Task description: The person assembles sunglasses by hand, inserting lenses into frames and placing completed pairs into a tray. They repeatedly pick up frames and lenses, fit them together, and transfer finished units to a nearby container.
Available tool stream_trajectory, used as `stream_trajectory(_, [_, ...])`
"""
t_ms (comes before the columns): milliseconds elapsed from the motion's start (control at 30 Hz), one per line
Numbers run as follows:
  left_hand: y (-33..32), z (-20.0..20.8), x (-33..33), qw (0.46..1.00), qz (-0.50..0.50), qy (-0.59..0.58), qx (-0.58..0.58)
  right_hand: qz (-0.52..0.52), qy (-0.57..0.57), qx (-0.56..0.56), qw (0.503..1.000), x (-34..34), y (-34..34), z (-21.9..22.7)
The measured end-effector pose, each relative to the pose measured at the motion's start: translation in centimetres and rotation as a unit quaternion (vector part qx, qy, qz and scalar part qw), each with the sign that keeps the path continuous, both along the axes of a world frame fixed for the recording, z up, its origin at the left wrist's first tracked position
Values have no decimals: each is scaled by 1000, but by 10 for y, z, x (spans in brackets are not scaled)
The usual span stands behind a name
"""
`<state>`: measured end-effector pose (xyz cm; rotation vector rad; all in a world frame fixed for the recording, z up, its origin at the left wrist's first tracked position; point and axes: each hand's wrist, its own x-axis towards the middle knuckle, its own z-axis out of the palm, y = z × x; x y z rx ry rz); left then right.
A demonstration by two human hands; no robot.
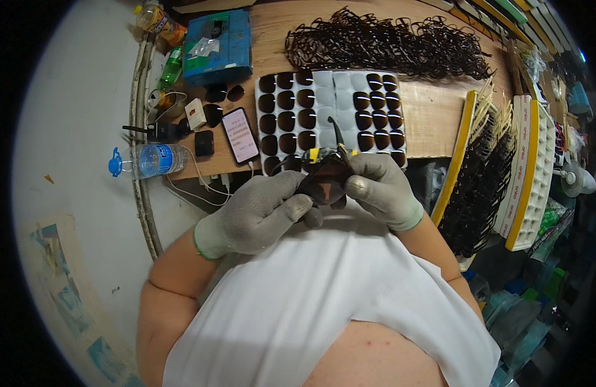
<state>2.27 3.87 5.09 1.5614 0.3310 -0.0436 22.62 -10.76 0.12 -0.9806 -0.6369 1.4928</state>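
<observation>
A pair of dark sunglasses (327,184) is held up close to my body, one brown-tinted lens showing and a temple arm pointing away from me. My left hand (254,211), in a grey knit glove, pinches the left side of it between thumb and fingers. On the other side, my gloved right hand (383,188) grips it near the hinge. Just beyond my hands lies a white tray (325,80) with rows of dark brown lenses; its middle columns show bare pockets. Something yellow and black sits behind the sunglasses, mostly hidden.
Tangled dark spectacle frames (388,45) heap along the table's far side. On the left are a phone (239,135), a water bottle (149,160), a blue box (217,48) and cables. At right, yellow-edged racks (462,148) hold many dark frames.
</observation>
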Motion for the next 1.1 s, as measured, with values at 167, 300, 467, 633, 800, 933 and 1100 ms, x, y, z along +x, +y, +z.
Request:
stream_trajectory(167, [-12, -5, 31, 999, -33, 21, 10, 20, -13, -15, 1000, 33, -20, -12])
stream_trajectory(300, [-37, -16, 56, 997, 19, 21, -78, 59, -24, -41, 997, 73, -29, -2])
stream_trajectory(467, [-56, -19, 65, 994, 5, 17, -105, 184, -60, -39, 980, 112, -26, 18])
stream_trajectory(633, [-55, -22, 62, 994, 92, -20, 46, 59, -32, -61, 996, 81, -31, -7])
stream_trajectory(800, [-48, -34, 46, 982, 126, -39, 137, -15, -60, -67, 996, 42, -23, -24])
stream_trajectory(933, [-36, -46, 28, 987, 128, -40, 86, -26, -62, -79, 995, 15, -14, -16])
stream_trajectory(1100, [-18, -41, 7, 997, 78, 1, 12, -36, -126, -57, 990, -9, -13, -3])
